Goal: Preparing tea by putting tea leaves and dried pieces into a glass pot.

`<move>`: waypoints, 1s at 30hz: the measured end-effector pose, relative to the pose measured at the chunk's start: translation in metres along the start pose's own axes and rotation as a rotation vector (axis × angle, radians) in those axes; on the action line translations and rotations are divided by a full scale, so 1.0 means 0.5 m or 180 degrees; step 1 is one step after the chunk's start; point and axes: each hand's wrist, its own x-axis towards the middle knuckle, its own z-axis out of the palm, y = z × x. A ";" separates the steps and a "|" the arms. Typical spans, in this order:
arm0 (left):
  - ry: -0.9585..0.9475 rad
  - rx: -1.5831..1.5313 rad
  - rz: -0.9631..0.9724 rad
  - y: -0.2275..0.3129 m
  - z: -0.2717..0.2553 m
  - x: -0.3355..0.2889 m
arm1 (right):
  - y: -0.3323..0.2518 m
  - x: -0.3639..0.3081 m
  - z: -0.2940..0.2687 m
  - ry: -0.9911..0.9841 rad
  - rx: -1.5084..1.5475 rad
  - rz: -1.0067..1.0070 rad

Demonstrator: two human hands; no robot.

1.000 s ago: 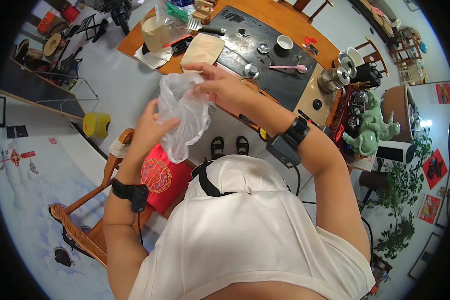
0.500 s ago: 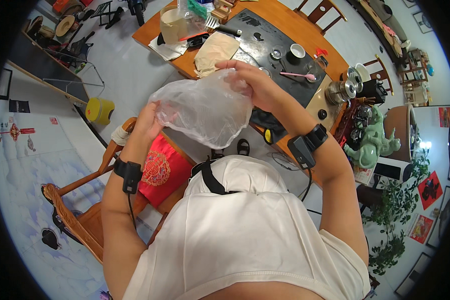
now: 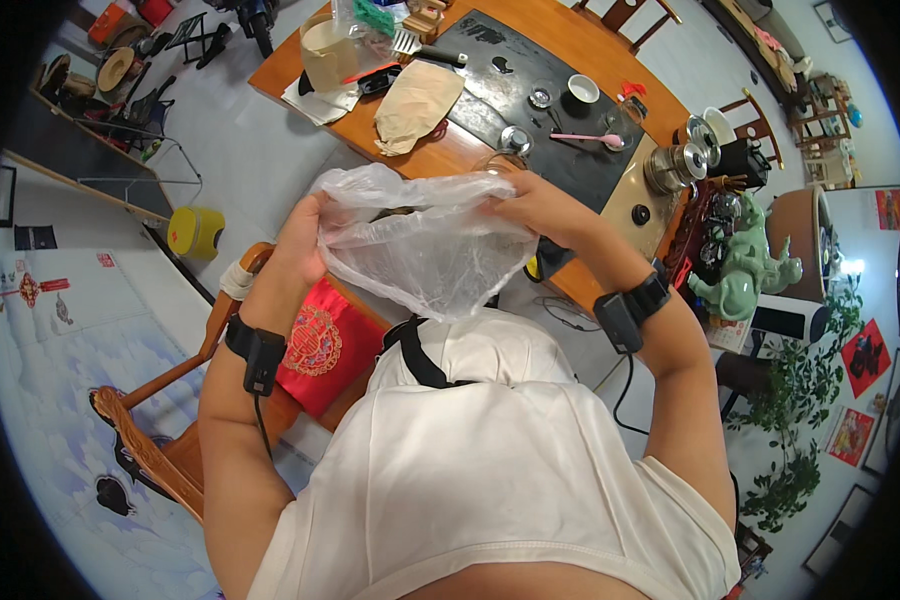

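At frame centre, left hand [image 3: 302, 240] and right hand [image 3: 542, 208] grip the plastic bag [image 3: 435, 258]; before bunched, it is now spread open.

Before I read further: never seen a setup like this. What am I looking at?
No robot here: a person works with a bare left hand and right hand. There is just one view, from a fisheye camera worn on the head and looking down, so straight edges bend near the rim. A dark box is strapped to each arm. Both hands hold a translucent plastic bag, stretched between them. On the wooden table beyond lie a beige, cloth-like piece and a dark mat with a white cup and pink spoon.
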 end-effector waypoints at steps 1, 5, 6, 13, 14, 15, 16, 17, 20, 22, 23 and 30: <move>-0.0252 0.0182 -0.0099 -0.001 0.010 -0.002 | -0.007 -0.024 -0.008 -0.0016 0.0502 -0.0166; -0.0328 0.1046 -0.0328 0.008 0.124 -0.032 | -0.010 -0.121 -0.040 0.0431 0.1362 -0.0315; -0.0506 0.1279 -0.0305 0.006 0.160 -0.042 | 0.003 -0.146 -0.054 0.0536 0.1599 -0.0393; -0.1570 0.1733 -0.0435 -0.113 0.305 0.055 | 0.079 -0.321 -0.102 0.2023 0.1827 -0.0422; -0.1705 0.1798 -0.0385 -0.132 0.331 0.067 | 0.105 -0.340 -0.109 0.2323 0.1827 -0.0510; -0.1832 0.1855 -0.0320 -0.149 0.355 0.078 | 0.131 -0.360 -0.120 0.2408 0.1837 -0.0502; -0.2003 0.1879 -0.0273 -0.169 0.372 0.091 | 0.158 -0.381 -0.133 0.2620 0.1913 -0.0636; -0.2059 0.1898 -0.0304 -0.189 0.387 0.106 | 0.182 -0.396 -0.142 0.2821 0.1985 -0.0776; -0.2124 0.2538 -0.0113 -0.241 0.431 0.152 | 0.256 -0.423 -0.161 0.3286 0.1254 -0.0647; -0.2237 0.3226 -0.0363 -0.269 0.450 0.187 | 0.330 -0.432 -0.176 0.3471 0.0147 -0.0502; -0.2239 0.3249 -0.0388 -0.298 0.449 0.198 | 0.354 -0.429 -0.177 0.3491 -0.0053 -0.0232; -0.2479 0.4713 0.4537 -0.405 0.540 0.162 | 0.534 -0.363 -0.161 0.3457 0.0203 -0.0040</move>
